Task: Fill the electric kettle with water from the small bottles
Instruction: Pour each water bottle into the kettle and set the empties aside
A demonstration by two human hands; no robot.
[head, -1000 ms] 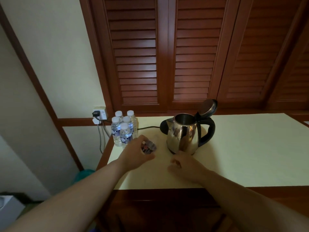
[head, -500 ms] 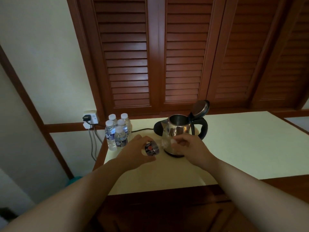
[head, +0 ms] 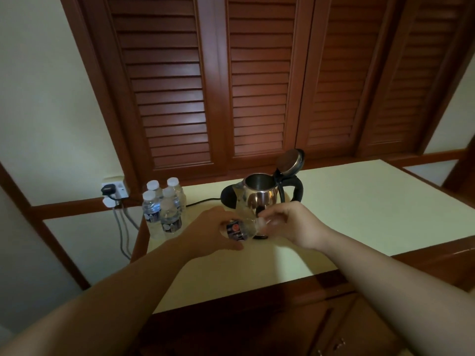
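Observation:
A steel electric kettle with a black handle stands on the cream tabletop, its lid tipped open at the back. In front of it my left hand holds a small water bottle tilted on its side, neck pointing right. My right hand pinches the bottle's cap end. Several more small capped bottles stand together at the table's back left corner.
A black cord runs from the kettle base left to a wall socket with plugs and hanging cables. Brown louvred doors rise behind the table. The table's front edge has a dark wooden trim.
My left hand has lifted the bottle and turned it sideways toward the kettle. My right hand has come up from the table and closed on the cap end. The view has tilted upward.

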